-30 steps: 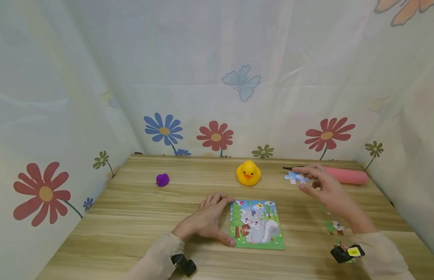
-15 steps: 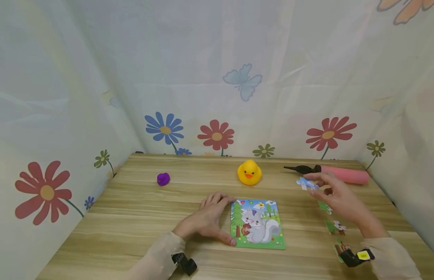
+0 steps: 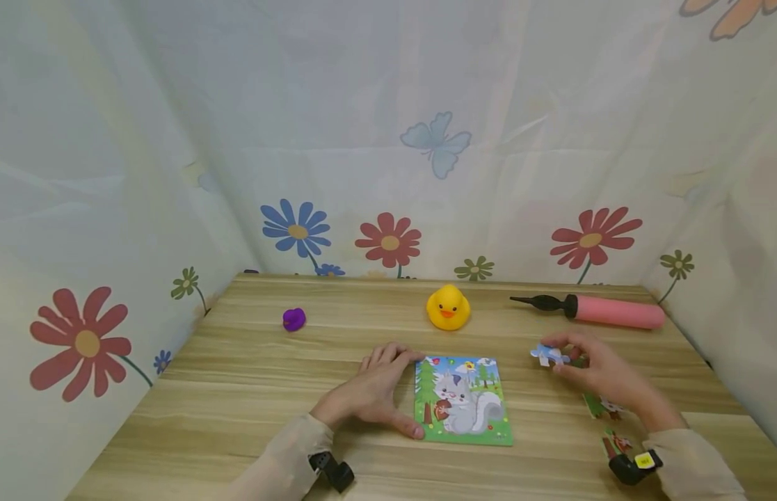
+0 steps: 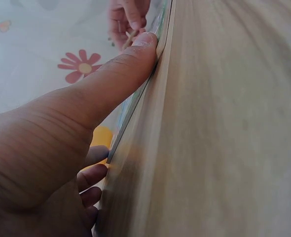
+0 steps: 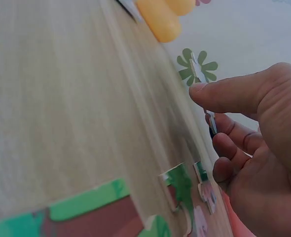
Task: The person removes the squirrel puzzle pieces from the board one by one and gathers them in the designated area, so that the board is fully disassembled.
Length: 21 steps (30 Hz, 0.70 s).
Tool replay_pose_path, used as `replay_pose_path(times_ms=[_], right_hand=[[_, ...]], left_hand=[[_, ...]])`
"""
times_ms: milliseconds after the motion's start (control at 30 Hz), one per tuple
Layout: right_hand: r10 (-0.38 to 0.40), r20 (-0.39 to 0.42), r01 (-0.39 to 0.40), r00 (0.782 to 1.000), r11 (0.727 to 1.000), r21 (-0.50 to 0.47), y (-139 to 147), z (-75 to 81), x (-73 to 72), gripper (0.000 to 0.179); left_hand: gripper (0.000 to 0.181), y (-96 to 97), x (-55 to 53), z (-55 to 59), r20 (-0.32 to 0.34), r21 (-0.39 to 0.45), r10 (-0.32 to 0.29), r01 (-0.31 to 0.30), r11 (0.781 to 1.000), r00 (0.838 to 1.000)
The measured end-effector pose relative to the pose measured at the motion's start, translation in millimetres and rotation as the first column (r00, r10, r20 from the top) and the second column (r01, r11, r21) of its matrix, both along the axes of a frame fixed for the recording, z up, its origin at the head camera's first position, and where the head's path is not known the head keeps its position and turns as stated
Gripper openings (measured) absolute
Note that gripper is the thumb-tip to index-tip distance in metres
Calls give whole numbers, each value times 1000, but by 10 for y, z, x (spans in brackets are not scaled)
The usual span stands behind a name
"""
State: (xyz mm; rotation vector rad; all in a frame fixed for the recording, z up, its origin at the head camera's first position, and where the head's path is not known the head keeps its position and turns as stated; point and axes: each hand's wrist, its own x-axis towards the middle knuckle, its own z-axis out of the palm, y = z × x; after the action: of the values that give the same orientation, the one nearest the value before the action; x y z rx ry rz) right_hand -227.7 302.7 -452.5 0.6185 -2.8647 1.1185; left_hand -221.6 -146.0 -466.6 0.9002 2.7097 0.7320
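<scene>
A square picture puzzle (image 3: 463,401) of a grey squirrel holding a nut lies flat on the table. My left hand (image 3: 377,394) rests at its left edge, thumb at the lower left corner and index fingertip at the upper left one. In the left wrist view the thumb (image 4: 118,74) lies straight against the edge. My right hand (image 3: 597,369) pinches a blue-and-white jigsaw piece (image 3: 549,354) between thumb and fingers, above the table. In the right wrist view that jigsaw piece (image 5: 197,69) is seen nearly edge-on, raised off the wood.
More puzzle pieces (image 3: 615,442) lie in a column under and beside the right forearm, partly hidden. Behind the puzzle stands a yellow rubber duck (image 3: 448,308). A small purple duck (image 3: 294,319) sits at left, and a pink hand pump (image 3: 616,311) lies at back right.
My right hand has drawn the blue-and-white jigsaw piece back from beside the pump toward me, and the pump's black nozzle is now uncovered. The left hand has stayed at the puzzle's edge.
</scene>
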Motion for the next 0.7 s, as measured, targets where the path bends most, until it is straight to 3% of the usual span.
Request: replay_pose_path(times_ms=[433, 700], right_hand=[[40, -11, -40, 999, 999, 2, 2, -116, -35, 37], [22, 27, -23, 999, 999, 23, -8, -115, -29, 36]], left_hand=[[126, 14, -3, 0, -6, -8, -3, 3, 1000, 1000], [126, 10, -7, 3, -7, -4, -9, 9, 1000, 1000]])
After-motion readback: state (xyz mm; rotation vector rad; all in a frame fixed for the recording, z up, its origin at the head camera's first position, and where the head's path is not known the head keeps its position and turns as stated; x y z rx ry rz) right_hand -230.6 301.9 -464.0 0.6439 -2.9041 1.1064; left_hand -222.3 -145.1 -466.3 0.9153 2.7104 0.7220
